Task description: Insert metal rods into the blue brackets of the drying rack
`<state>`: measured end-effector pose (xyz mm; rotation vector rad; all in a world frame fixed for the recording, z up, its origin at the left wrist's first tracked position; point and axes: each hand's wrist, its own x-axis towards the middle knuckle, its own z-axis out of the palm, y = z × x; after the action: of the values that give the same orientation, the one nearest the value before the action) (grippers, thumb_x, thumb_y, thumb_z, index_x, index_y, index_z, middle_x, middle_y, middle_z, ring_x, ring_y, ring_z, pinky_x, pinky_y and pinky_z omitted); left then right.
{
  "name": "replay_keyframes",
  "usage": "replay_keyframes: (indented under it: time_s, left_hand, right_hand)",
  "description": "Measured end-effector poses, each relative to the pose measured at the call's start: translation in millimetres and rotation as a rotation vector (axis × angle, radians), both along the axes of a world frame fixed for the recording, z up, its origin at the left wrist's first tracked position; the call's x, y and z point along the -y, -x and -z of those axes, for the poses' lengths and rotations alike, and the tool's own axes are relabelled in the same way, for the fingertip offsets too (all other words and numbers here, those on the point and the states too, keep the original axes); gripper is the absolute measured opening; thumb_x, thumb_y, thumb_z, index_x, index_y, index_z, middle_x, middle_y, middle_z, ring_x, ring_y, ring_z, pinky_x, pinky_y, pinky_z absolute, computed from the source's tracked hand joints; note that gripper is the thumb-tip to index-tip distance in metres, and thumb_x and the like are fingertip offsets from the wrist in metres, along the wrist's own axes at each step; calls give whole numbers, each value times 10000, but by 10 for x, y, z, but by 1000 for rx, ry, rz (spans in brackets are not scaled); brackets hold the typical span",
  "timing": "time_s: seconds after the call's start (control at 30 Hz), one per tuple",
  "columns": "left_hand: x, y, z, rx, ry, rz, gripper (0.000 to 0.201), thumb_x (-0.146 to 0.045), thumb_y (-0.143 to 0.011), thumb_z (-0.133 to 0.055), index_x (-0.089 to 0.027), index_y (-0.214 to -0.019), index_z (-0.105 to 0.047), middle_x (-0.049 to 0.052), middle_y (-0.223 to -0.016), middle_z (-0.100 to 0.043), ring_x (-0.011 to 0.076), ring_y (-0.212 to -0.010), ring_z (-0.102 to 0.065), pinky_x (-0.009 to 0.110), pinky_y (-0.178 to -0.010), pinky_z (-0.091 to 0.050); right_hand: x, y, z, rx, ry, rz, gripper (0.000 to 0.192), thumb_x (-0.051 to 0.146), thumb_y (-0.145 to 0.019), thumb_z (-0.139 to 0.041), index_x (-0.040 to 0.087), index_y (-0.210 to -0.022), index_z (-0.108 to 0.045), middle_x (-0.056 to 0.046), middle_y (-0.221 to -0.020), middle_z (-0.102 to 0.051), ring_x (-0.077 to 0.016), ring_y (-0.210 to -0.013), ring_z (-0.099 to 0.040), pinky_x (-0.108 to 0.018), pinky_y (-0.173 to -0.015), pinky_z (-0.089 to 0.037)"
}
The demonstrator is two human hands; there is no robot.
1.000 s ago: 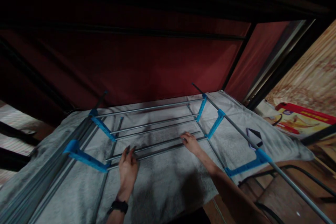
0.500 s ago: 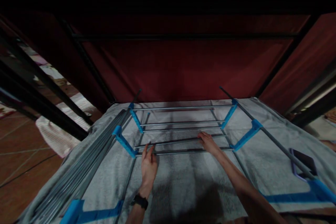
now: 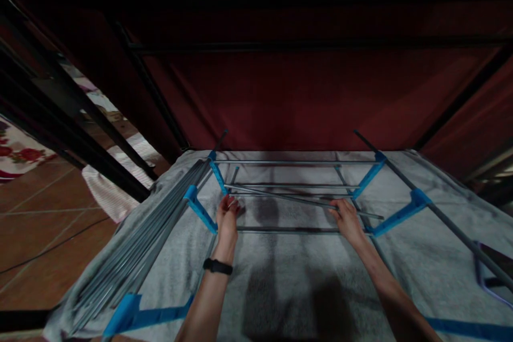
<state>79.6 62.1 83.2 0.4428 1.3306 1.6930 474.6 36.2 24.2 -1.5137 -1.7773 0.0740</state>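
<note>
Both hands on one loose thin grey metal rod (image 3: 300,200), slanted across the rack frame.
Left hand (image 3: 226,215) and right hand (image 3: 347,219) close around its ends, likely aligning it with blue plastic brackets (image 3: 202,214); grey towel (image 3: 280,272) underneath.

Dim and reddish throughout; black across the top, soft shadows on the grey cloth (image 3: 288,278), edges bowed by wide-angle distortion.

Two bare forearms, no sleeves, black watch (image 3: 217,266) on the left wrist
</note>
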Motion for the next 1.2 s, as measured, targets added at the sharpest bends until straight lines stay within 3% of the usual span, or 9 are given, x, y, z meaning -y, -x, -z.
replay_keyframes:
  time_s: [0.17,0.4,0.83,1.2]
  left_hand:
    - [-252,-44,-300,185,-57,93,214,-66,-823,-675,-212,-976,-642,7,-913,-723,100,-777,-699,215,-706,-577]
    - [-554,-39,-468,276,-87,130,100,-78,-893,-635,-174,-884,-607,23,-831,-735,84,-668,-675,168,-600,-544]
    - [-735,17,-450,341,-89,122,139,-38,-925,-564,-174,-939,-591,19,-833,-723,59,-568,-609,167,-582,-541]
    - [-802,64,-462,389,-89,122,170,-11,-896,-543,-166,-926,-607,32,-842,-715,81,-663,-660,181,-633,-568]
  right_hand:
    - [-56,78,-28,-8,-13,28,121,318,-925,-518,232,-972,-588,-89,-931,-661,-292,-919,-632,-452,-848,-492]
    - [-108,248,-194,-11,-56,91,116,293,-917,-521,234,-978,-601,-78,-930,-656,-283,-936,-615,-438,-865,-466]
    - [-216,371,-432,86,-120,163,103,286,-940,-487,250,-984,-572,-78,-947,-625,-294,-977,-563,-438,-903,-403]
    - [-368,332,-603,124,-203,136,117,301,-960,-474,248,-992,-573,-81,-957,-615,-297,-996,-541,-448,-934,-392]
